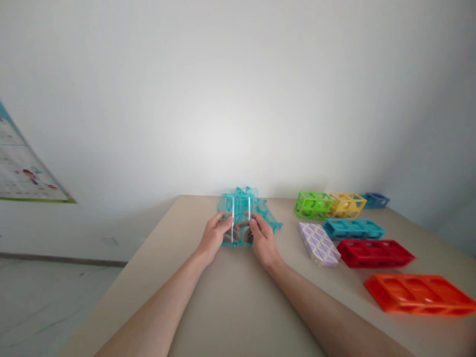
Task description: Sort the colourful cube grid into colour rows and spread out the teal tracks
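A clear block-like frame with teal edges (241,205) is held upright near the far side of the table. My left hand (215,232) grips its left side, thumb on the near face, with fingers showing through the clear panel. On its right side my right hand (263,237) is closed in the same way. Directly behind lies a heap of translucent teal plastic pieces (272,221), partly hidden by the frame and my hands. Whether the frame touches the table I cannot tell.
To the right stand open-frame blocks: green (313,205), yellow (347,205), dark blue (376,200), teal (354,229), red (375,253) and orange (422,294). A purple-and-white patterned pack (319,244) lies beside them. The table (219,307) meets a white wall (230,99).
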`<state>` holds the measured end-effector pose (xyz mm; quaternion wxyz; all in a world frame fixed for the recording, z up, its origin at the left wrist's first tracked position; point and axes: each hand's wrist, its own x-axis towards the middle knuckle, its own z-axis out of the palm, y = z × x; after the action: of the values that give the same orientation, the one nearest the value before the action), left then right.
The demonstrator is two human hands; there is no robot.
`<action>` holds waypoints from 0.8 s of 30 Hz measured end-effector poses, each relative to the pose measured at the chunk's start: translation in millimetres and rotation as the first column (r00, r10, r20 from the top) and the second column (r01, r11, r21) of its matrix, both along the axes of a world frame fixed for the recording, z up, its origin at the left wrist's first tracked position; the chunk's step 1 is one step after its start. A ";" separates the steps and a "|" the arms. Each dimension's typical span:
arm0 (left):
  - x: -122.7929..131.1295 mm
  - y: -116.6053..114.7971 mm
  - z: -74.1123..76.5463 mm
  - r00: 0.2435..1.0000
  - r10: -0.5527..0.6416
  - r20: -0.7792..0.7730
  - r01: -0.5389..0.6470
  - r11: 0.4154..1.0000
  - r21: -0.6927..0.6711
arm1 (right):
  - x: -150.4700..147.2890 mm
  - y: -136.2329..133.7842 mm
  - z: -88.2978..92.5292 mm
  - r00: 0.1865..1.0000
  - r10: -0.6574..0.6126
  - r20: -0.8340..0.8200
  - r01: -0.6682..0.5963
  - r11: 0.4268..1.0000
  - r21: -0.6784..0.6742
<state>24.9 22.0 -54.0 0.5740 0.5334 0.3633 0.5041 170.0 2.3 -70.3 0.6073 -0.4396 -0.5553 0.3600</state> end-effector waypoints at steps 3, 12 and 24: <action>0.7 -1.6 1.6 0.998 0.028 -0.054 -0.027 0.999 0.023 | 0.4 -1.3 0.4 0.999 0.009 0.032 -0.009 1.000 -0.015; 2.6 0.8 -3.3 0.980 0.072 -0.186 -0.056 0.994 0.090 | 1.1 -3.9 2.4 0.967 -0.048 0.250 0.026 0.995 0.092; 5.1 -3.4 0.0 0.988 0.058 -0.143 -0.048 0.997 0.068 | -0.1 -5.1 3.0 0.951 -0.092 0.296 0.058 0.991 0.120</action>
<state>30.0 18.6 -54.1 0.5151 0.5769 0.4017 0.4905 170.0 -2.8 -67.3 0.5520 -0.4760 -0.6432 0.2345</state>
